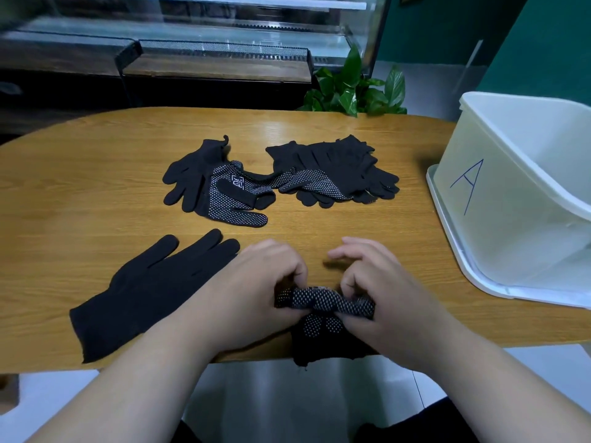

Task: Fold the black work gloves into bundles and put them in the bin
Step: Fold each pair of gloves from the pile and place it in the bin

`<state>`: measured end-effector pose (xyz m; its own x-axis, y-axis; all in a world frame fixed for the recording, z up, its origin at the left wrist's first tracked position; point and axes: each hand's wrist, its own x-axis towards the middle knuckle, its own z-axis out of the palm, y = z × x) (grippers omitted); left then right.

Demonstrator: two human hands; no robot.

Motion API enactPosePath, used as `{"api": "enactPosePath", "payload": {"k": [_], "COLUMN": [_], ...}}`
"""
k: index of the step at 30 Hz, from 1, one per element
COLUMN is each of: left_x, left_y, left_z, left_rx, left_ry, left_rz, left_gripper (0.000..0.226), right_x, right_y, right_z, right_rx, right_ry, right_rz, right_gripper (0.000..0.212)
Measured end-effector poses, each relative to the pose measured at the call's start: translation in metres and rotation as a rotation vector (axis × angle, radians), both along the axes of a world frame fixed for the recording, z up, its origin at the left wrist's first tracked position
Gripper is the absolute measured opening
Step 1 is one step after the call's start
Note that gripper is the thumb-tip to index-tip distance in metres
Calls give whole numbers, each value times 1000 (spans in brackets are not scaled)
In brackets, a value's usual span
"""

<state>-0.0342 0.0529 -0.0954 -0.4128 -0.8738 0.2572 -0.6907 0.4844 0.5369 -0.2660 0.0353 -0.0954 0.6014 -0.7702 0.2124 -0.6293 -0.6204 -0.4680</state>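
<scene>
At the table's near edge a black dotted glove (323,302) lies partly rolled, its cuff hanging over the edge. My left hand (256,289) pinches the roll's left end and my right hand (374,289) pinches its right end. A plain black glove (150,289) lies flat to the left, partly under my left hand. Farther back lie a small heap of gloves (217,183) and a larger pile of gloves (335,171). The white bin (511,199), marked with a blue "A", stands at the right.
The wooden table (96,187) has a rounded far edge. A green potted plant (351,87) stands behind it, beside a glass display counter (192,33). The bin sits on a white lid or tray (454,251) at the table's right end.
</scene>
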Motion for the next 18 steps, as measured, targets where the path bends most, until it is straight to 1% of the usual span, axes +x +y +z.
{"api": "enactPosePath", "payload": {"k": [1, 3, 5, 9, 13, 15, 18], "left_x": [0, 3, 8, 10, 5, 3, 1], "left_y": [4, 12, 21, 29, 33, 33, 31], "left_z": [0, 2, 3, 0, -5, -5, -6], "left_rx": [12, 99, 139, 35, -46, -125, -211], "left_ry": [21, 94, 127, 63, -82, -142, -133], "left_rz": [-7, -14, -63, -115, -99, -88, -82], "left_gripper": [36, 38, 45, 51, 66, 64, 46], "right_x": [0, 0, 0, 1, 2, 3, 3], "right_y": [2, 5, 8, 10, 9, 9, 9], "right_z": [-1, -2, -3, -6, -11, -13, -15], "right_rx": [-42, -119, -181, -218, -240, -259, -270], "right_ry": [15, 41, 56, 37, 28, 27, 26], "right_rz": [39, 105, 157, 196, 190, 186, 188], "right_gripper": [46, 49, 48, 38, 35, 26, 27]}}
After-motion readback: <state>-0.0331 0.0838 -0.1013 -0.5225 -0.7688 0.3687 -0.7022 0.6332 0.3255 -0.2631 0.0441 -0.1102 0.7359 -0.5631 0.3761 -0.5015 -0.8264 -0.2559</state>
